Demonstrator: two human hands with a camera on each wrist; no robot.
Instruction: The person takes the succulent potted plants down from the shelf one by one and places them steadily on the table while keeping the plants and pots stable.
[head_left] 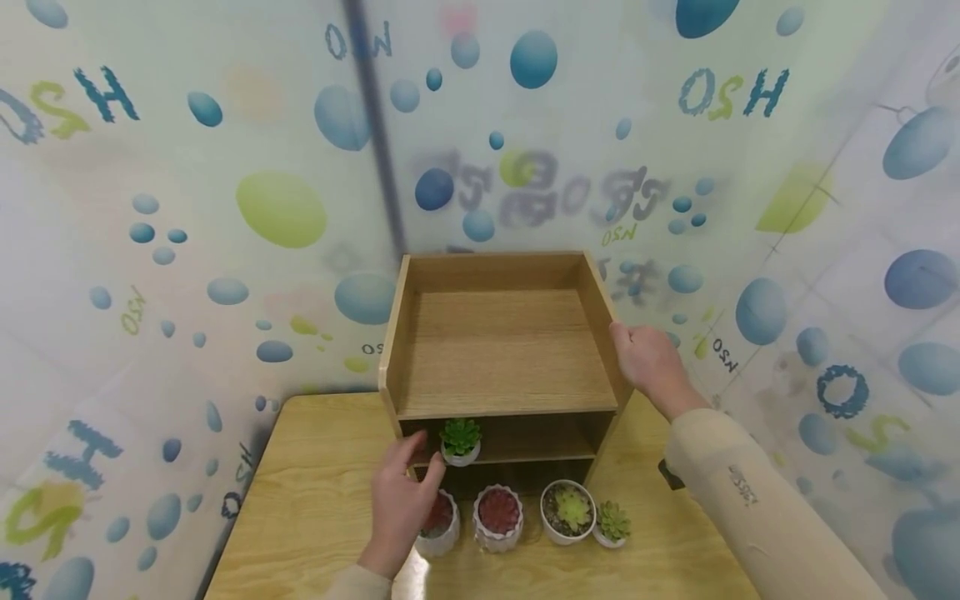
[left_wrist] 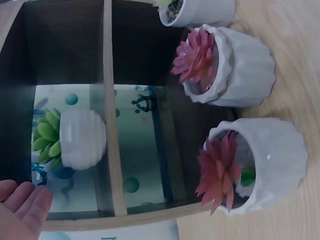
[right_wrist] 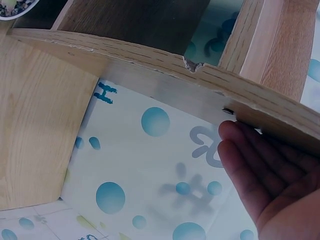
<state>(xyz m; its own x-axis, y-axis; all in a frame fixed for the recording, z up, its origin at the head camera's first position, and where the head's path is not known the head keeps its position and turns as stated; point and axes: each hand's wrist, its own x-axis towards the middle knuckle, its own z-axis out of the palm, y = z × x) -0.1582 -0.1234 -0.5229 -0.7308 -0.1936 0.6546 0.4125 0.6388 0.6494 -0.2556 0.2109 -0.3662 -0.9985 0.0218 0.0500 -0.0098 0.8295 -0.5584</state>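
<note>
A small wooden shelf unit (head_left: 495, 342) stands on the table, with an open top tray and two levels below. My right hand (head_left: 651, 367) holds the upper edge of its right side panel; in the right wrist view the fingers (right_wrist: 260, 165) lie against the panel's outer face. On the middle level sits a green potted succulent (head_left: 461, 442) in a white pot. My left hand (head_left: 405, 500) is just left of this plant, thumb and fingers apart with nothing between them. In the left wrist view its fingertips (left_wrist: 37, 207) are near the shelf's side edge.
Before the shelf stand two red succulents (head_left: 498, 517) (left_wrist: 215, 170) in white ribbed pots, a light green succulent (head_left: 567, 511) in a round white pot, and a smaller green one (head_left: 613, 523). A dark object (head_left: 671, 475) lies by the right sleeve. Patterned curtains (head_left: 285, 208) surround the table (head_left: 315, 483).
</note>
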